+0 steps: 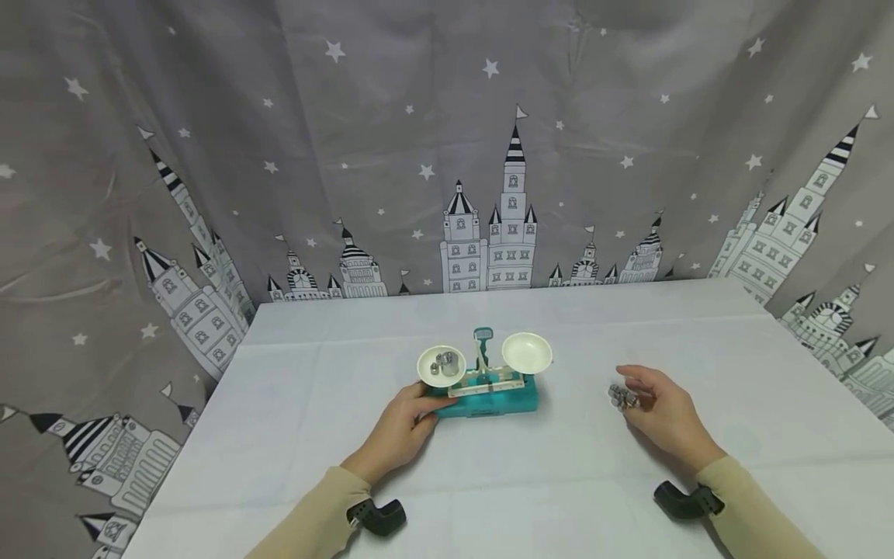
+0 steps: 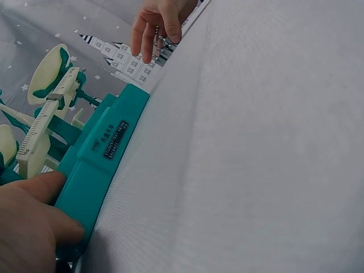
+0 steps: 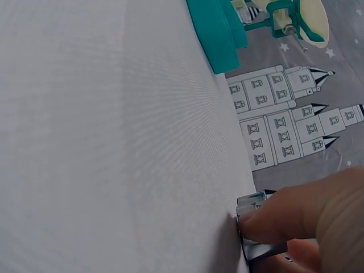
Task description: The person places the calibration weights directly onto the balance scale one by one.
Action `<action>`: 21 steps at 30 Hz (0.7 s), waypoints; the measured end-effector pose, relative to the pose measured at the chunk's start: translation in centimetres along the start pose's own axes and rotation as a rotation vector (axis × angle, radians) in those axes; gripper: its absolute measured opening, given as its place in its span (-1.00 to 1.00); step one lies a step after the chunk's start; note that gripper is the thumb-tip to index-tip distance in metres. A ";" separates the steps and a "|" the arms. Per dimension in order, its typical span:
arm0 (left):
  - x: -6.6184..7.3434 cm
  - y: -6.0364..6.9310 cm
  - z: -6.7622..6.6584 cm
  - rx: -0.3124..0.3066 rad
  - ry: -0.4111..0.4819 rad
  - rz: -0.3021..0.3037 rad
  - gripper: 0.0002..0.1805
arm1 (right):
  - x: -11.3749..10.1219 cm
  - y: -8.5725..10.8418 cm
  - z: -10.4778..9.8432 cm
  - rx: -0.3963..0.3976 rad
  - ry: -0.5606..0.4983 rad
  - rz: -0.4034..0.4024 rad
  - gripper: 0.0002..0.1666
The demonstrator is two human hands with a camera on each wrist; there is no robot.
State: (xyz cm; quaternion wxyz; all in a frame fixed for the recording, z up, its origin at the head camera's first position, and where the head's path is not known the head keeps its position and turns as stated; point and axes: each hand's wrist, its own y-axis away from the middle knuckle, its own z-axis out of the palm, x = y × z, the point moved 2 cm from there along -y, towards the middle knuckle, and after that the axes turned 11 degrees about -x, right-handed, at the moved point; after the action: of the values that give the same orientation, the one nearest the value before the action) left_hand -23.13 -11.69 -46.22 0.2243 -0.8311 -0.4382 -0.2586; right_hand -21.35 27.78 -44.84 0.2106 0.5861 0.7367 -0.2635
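Note:
A teal balance [image 1: 489, 400] with two cream pans stands mid-table. Several metal weights [image 1: 449, 363] sit in its left pan [image 1: 431, 379]; the right pan [image 1: 527, 353] holds nothing. My left hand [image 1: 398, 431] grips the left end of the base, thumb at the front, as the left wrist view shows on the teal base [image 2: 105, 165]. Off to the right, my right hand [image 1: 663, 415] is at a cluster of small metal weights [image 1: 621, 397]. In the right wrist view its thumb [image 3: 284, 213] presses a shiny metal weight [image 3: 264, 249], with fingers partly hidden behind.
A white cloth [image 1: 489, 481] covers the table. Behind it hangs a grey curtain [image 1: 391, 93] printed with castles and stars. Black wrist mounts [image 1: 377, 516] are strapped over both beige sleeves [image 1: 314, 512].

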 end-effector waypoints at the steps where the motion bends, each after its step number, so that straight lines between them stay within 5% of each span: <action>1: 0.0 0.0 0.0 -0.001 -0.001 0.001 -0.60 | 0.0 0.1 0.0 0.005 0.003 -0.007 -0.26; 12: 0.0 0.0 0.1 -0.005 0.004 -0.007 -0.61 | 0.2 0.1 -0.5 0.021 -0.063 0.072 -0.26; 21: 0.1 0.0 0.0 -0.003 -0.006 -0.004 -0.61 | 0.3 -0.2 -1.4 0.094 -0.052 0.004 -0.46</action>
State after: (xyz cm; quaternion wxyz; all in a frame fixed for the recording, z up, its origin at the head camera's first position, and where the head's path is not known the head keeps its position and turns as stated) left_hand -23.08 -11.69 -46.16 0.2213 -0.8313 -0.4403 -0.2572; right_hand -21.58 28.90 -43.88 0.2023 0.5900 0.7164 -0.3125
